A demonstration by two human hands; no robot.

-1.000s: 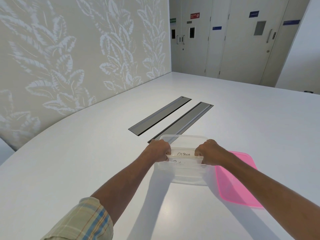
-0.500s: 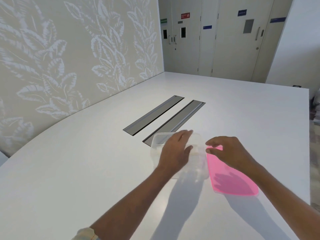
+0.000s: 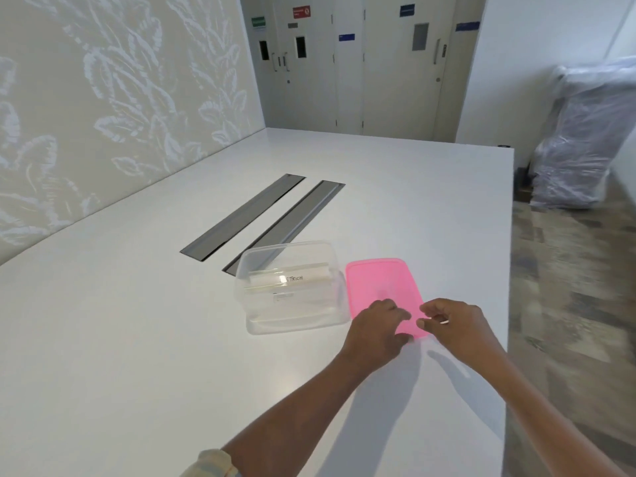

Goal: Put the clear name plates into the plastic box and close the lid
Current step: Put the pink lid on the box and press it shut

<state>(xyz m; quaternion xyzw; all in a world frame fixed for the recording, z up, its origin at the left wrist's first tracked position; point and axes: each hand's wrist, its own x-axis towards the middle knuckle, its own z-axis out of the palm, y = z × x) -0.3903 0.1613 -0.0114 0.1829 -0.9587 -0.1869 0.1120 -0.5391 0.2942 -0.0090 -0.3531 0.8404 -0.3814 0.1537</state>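
A white table (image 3: 137,339) runs back toward a leaf-patterned wall (image 3: 103,98) and a row of pale doors (image 3: 344,63), with two metal slots (image 3: 268,218) set into its middle. In the head view the plastic box (image 3: 256,325) stands open at the slots' near ends, the clear name plates (image 3: 290,278) already lying inside it. The pink lid (image 3: 382,287) lies flat just beside the box, toward the table's right edge. The left hand (image 3: 377,325) rests its fingers on the lid's near end, thumb at the near edge. The right hand (image 3: 454,321) curls narrowly at the lid's near right corner. I cannot tell whether either has pinched it yet. The thin lid may resist lifting off the smooth top, slide into the box and shove it. Set down skewed, it may fail to seal.
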